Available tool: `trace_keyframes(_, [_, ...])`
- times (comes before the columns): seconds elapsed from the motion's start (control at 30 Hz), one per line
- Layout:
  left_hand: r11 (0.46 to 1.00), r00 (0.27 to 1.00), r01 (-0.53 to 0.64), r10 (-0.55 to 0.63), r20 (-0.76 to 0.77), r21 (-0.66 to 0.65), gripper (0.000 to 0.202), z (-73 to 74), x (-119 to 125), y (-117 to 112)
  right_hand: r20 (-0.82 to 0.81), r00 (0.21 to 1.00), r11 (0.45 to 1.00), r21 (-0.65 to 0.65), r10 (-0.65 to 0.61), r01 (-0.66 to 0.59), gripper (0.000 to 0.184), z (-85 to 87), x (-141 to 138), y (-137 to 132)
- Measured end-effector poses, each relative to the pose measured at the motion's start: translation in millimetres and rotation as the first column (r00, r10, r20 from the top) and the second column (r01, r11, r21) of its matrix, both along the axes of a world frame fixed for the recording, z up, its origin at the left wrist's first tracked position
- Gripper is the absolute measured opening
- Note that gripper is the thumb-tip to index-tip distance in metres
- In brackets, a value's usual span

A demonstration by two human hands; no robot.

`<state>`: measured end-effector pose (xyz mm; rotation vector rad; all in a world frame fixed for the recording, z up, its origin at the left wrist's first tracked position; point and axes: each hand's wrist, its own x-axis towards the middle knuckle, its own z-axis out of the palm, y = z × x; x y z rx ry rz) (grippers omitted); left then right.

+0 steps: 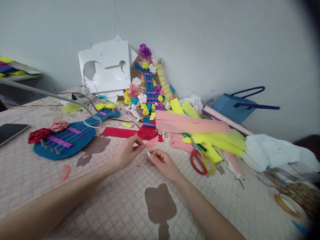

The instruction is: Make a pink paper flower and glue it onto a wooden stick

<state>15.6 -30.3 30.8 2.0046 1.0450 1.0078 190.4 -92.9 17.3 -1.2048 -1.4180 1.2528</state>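
My left hand (pixel 130 150), its fingertips pinched together, holds a small fanned piece of pink crepe paper (pixel 152 142) above the table. Just to the right, my right hand (pixel 162 161) is closed with thumb and fingers around a small white stick-like piece (pixel 148 153), whose kind I cannot make out. The two hands are close together but apart. Behind them lie a red paper strip (pixel 118 132) and a wide pink paper strip (pixel 192 122). A pair of scissors (pixel 202 161) with one red and one yellow handle rests right of my right hand.
A blue toy guitar (pixel 72 143) with paper roses lies at left, near a phone (pixel 12 131). More flower-covered guitars (pixel 149 83) lean on the wall by a white cut-out board (pixel 107 66). Yellow paper (pixel 220 140), a blue bag (pixel 231 108) and a tape roll (pixel 288 205) are at right.
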Motion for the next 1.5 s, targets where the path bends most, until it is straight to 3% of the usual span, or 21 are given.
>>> trace_keyframes(0.13, [0.984,0.996,-0.083,0.088,-0.022,0.158,0.008,1.7,1.1,-2.5,-0.065,0.998,0.999,-0.042,0.025,-0.027,0.039,0.0,-1.3,-1.4])
trace_keyframes(0.27, [0.938,0.994,-0.061,0.087,-0.061,0.341,0.002,3.2,1.8,-5.2,-0.002,1.0,0.999,0.03,-0.019,0.019,0.035,2.8,-2.7,-4.0])
trace_keyframes(0.53, [0.886,0.979,-0.031,0.12,-0.164,0.463,0.003,4.2,-0.2,-3.4,0.02,1.0,0.998,0.07,-0.002,0.001,0.029,3.1,-5.5,-1.9])
trace_keyframes(0.67, [0.881,0.971,0.009,0.106,-0.216,0.473,0.003,5.9,-1.5,-1.6,0.143,0.99,0.986,0.165,-0.016,-0.008,0.025,7.6,2.1,-6.2])
trace_keyframes(0.77, [0.902,0.974,0.033,0.068,-0.215,0.43,0.004,8.3,-3.0,-0.7,0.35,0.928,0.962,0.271,-0.13,0.032,0.03,12.4,32.0,-12.5])
trace_keyframes(0.83, [0.917,0.977,0.058,0.03,-0.213,0.395,0.005,11.2,-4.9,1.2,0.529,0.798,0.931,0.348,-0.289,0.107,0.017,14.1,64.9,-16.6])
trace_keyframes(0.87, [0.926,0.978,0.073,0.007,-0.209,0.371,0.006,13.2,-6.1,2.7,0.619,0.692,0.914,0.374,-0.371,0.156,0.014,14.5,83.2,-18.7])
trace_keyframes(0.93, [0.948,0.981,0.093,-0.035,-0.19,0.305,0.009,17.6,-9.2,6.6,0.786,0.398,0.881,0.398,-0.472,0.257,0.015,14.5,118.4,-23.3])
trace_keyframes(1.0, [0.971,0.985,0.1,-0.065,-0.162,0.218,0.013,21.9,-12.5,11.4,0.885,0.156,0.871,0.376,-0.438,0.316,0.025,13.5,145.7,-28.1])
trace_keyframes(1.03, [0.979,0.987,0.103,-0.079,-0.14,0.176,0.016,23.8,-14.2,14.0,0.918,0.101,0.882,0.333,-0.384,0.333,0.03,12.6,155.4,-30.1])
trace_keyframes(1.1, [0.986,0.99,0.132,-0.125,-0.069,0.102,0.022,27.2,-17.2,18.8,0.945,0.075,0.892,0.273,-0.319,0.359,0.035,10.2,167.5,-32.9])
trace_keyframes(1.2, [0.978,0.978,0.208,-0.207,0.021,-0.011,0.033,32.8,-21.0,23.2,0.943,0.119,0.889,0.245,-0.312,0.387,0.036,5.7,173.5,-33.8])
trace_keyframes(1.33, [0.972,0.981,0.194,-0.193,0.025,-0.135,0.034,40.1,-24.5,24.7,0.936,0.131,0.856,0.235,-0.327,0.461,0.038,1.4,174.4,-34.6])
trace_keyframes(1.43, [0.946,0.975,0.211,-0.188,0.115,-0.244,0.035,41.0,-26.3,27.4,0.901,0.145,0.821,0.294,-0.409,0.489,0.035,2.4,176.7,-39.4])
trace_keyframes(1.5, [0.909,0.96,0.253,-0.194,0.202,-0.33,0.035,39.6,-27.2,30.9,0.838,0.195,0.787,0.364,-0.51,0.498,0.037,6.4,178.4,-44.6])
